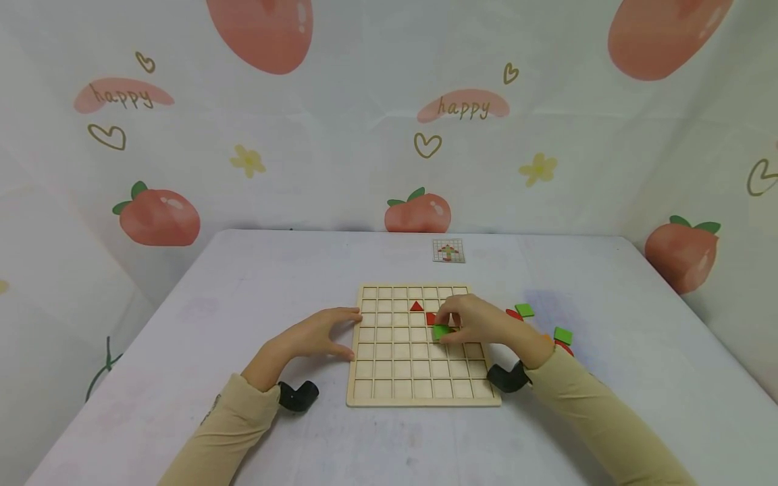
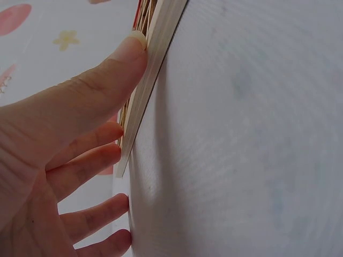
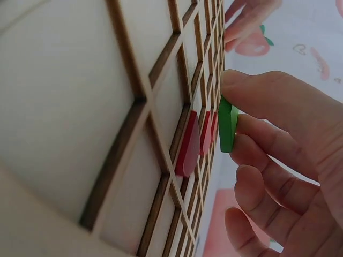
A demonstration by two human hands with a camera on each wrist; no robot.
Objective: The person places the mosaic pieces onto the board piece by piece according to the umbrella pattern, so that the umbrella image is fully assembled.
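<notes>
A wooden grid board (image 1: 423, 402) lies flat on the table. Along its left edge rests my left hand (image 1: 316, 334), thumb and fingers fairly straight and touching the rim. My right hand (image 1: 477, 320) is over the right part of the board, pinching a green square tile (image 1: 441, 333) between thumb and fingers. In the right wrist view the green tile (image 3: 227, 126) stands tilted just above the grid. A red triangle tile (image 1: 416, 306) and a red tile (image 1: 431, 318) sit in cells near it; the right hand partly hides that area.
Right of the board lie loose pieces: a green tile (image 1: 525, 310), another green tile (image 1: 563, 335), and red and orange ones partly covered by the right arm. Behind the board is a small pattern card (image 1: 448, 250). A printed curtain (image 1: 340, 135) hangs behind the table.
</notes>
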